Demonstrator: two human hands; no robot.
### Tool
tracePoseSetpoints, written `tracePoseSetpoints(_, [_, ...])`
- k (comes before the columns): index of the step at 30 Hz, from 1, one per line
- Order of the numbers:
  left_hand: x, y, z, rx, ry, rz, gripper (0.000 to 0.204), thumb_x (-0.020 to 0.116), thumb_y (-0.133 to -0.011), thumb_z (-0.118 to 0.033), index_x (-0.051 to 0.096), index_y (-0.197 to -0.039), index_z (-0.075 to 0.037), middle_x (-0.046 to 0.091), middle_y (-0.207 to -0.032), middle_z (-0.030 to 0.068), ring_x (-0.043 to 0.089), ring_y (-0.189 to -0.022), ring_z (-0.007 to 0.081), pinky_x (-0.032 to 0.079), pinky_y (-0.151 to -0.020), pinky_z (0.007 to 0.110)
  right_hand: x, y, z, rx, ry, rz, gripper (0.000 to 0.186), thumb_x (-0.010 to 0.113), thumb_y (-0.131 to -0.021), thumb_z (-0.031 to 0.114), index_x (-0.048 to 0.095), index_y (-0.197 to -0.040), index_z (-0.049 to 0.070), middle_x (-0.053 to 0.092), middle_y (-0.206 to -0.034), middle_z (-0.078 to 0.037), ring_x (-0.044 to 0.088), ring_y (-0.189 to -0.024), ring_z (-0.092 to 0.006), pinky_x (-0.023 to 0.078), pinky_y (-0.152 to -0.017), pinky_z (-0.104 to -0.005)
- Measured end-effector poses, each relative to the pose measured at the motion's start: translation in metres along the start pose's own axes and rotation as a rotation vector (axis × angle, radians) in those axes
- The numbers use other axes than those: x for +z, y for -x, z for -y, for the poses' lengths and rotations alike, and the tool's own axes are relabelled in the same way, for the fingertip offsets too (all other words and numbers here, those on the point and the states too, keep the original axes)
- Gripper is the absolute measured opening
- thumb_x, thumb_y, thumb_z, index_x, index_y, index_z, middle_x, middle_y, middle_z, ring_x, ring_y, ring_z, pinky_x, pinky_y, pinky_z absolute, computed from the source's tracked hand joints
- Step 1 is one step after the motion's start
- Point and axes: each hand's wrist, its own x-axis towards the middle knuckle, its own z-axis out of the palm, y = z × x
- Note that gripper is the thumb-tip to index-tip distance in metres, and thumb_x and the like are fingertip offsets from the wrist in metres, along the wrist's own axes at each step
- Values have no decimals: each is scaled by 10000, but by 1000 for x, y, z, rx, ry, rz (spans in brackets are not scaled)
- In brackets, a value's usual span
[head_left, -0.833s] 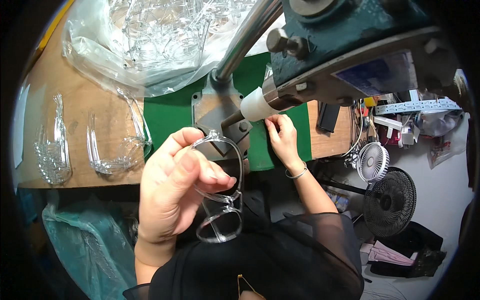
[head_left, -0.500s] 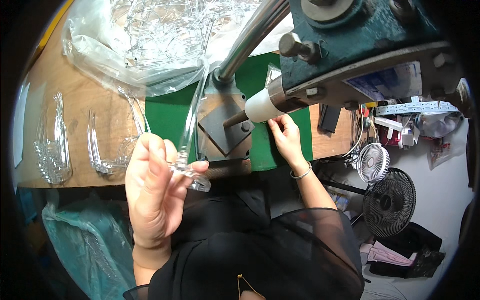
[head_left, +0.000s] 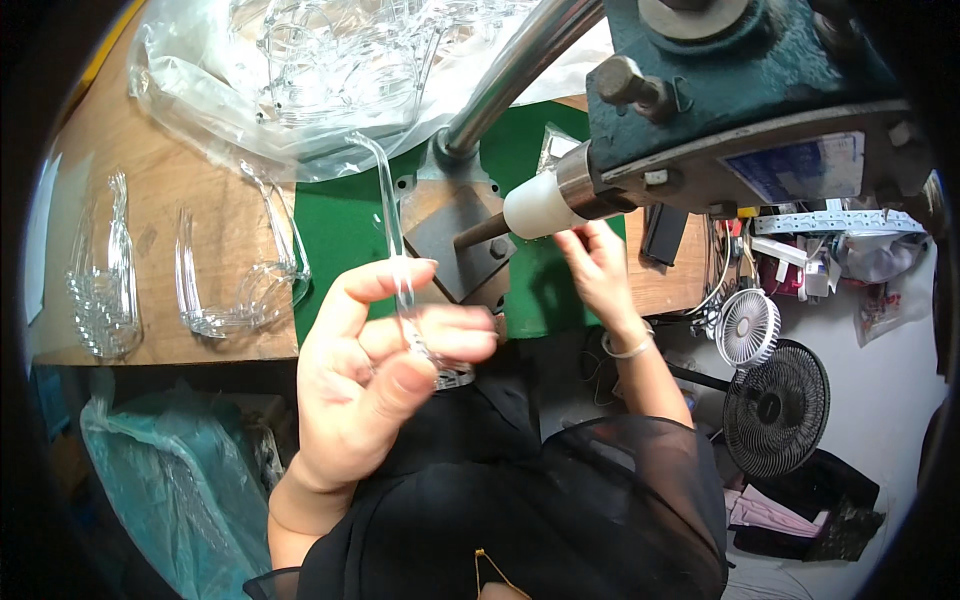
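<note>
My left hand (head_left: 365, 375) is closed around a clear plastic eyeglass frame (head_left: 394, 225), its thumb and fingers on the front end. One long temple arm rises from the hand toward the press, its bent tip pointing away from me. The moving fingers are blurred. Beyond it, my right hand (head_left: 603, 275) reaches over the green mat (head_left: 540, 290), fingertips together below the white collar (head_left: 543, 205) of the bench press. Whatever those fingertips hold is too small to see. Between the hands sits the press's dark square plate (head_left: 470, 270) with a steel rod over it.
A large plastic bag (head_left: 200, 105) of clear frames lies at the back left. Two stacks of clear frames (head_left: 105, 300) rest on the wooden table. The green press head (head_left: 740, 90) overhangs the right side. A black phone-like object (head_left: 663, 235), a white fan (head_left: 746, 327) and a black fan (head_left: 776, 408) stand right.
My left hand has moved right with the frame, and its fingers have spread and shifted along it. My right hand has gone slightly right. The view has shifted a little.
</note>
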Motion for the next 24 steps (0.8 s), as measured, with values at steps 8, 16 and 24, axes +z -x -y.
tracePoseSetpoints(8, [3, 0, 20, 114, -461, 156, 480, 683, -694, -8, 491, -1134, 10, 624, -855, 75, 605, -768, 101, 473, -706, 220, 9, 17, 122, -651, -34, 353, 133, 651, -685, 26, 545, -764, 49, 540, -738, -40, 517, -665, -200, 427, -610, -268])
tracePoseSetpoints(16, [-6, 7, 10, 18, -469, 174, 506, 677, -689, 8, 474, -1151, 44, 570, -1051, 89, 568, -834, 89, 437, -777, 221, 20, 10, 118, -741, -114, 394, 140, 690, -654, 68, 583, -744, 53, 581, -724, -40, 532, -668, -200, 443, -614, -269])
tracePoseSetpoints(24, [-1, 4, 13, -28, -470, 195, 533, 673, -696, 12, 453, -1180, 45, 573, -1006, 70, 560, -804, 73, 424, -750, 194, 16, 14, 109, -565, -252, 416, 152, 702, -639, 44, 603, -755, 57, 594, -729, -27, 533, -702, -185, 442, -632, -272])
